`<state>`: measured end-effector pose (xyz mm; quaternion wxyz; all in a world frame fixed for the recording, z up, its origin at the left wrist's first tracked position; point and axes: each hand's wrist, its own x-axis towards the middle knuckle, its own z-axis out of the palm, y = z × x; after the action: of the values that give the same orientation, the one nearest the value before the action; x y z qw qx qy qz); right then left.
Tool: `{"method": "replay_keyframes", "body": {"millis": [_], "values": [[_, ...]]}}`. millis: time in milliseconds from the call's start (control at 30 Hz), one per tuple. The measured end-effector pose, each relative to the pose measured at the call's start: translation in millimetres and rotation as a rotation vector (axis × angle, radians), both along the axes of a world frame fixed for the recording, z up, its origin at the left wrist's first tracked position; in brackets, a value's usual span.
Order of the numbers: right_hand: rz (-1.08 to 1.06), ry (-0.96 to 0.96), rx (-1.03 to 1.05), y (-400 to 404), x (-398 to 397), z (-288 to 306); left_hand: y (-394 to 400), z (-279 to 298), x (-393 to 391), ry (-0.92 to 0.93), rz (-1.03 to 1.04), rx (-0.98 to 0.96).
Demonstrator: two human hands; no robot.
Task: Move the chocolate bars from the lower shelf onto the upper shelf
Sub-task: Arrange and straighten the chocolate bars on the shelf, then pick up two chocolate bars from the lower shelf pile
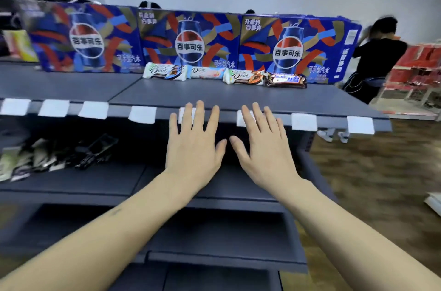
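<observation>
Several chocolate bars lie in a row on the upper shelf [167, 95], in front of the cola boxes: a white-green bar [164, 71], a pale pink bar [206, 72], a white-orange bar [243, 76] and a dark brown bar [285, 80]. My left hand [194, 145] and my right hand [265, 147] hover side by side in front of the shelf edge, palms down, fingers spread and straight, holding nothing. The lower shelf [100, 178] lies below and behind my hands.
Three blue cola boxes [189, 42] stand along the back of the upper shelf. Dark and green snack packets [55, 157] lie at the left of the lower shelf. White price tags [304, 121] line the shelf edge. A person in black [374, 59] stands at the right by red racks.
</observation>
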<state>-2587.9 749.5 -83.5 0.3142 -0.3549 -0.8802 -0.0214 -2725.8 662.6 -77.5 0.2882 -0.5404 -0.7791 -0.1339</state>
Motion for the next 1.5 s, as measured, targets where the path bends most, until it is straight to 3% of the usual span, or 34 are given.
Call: {"method": "replay_keyframes", "body": {"millis": [433, 667, 933, 1333, 1500], "values": [[0.284, -0.089, -0.067, -106.5, -101.8, -69.1, -141.0, -77.3, -74.6, -0.104, 0.284, -0.115], [0.440, -0.176, -0.141, -136.4, -208.8, -105.0, -188.9, -111.3, -157.2, -0.201, 0.424, -0.166], [0.484, -0.248, -0.297, -144.3, -345.4, -151.8, -204.5, -151.6, -285.5, -0.317, 0.400, -0.168], [0.337, -0.299, -0.466, -106.1, -488.5, -233.0, -160.0, -232.5, -441.0, -0.468, 0.195, -0.229], [0.249, -0.255, -0.382, -99.0, -519.5, -256.5, -133.1, -260.2, -482.5, -0.553, 0.161, -0.177]]}}
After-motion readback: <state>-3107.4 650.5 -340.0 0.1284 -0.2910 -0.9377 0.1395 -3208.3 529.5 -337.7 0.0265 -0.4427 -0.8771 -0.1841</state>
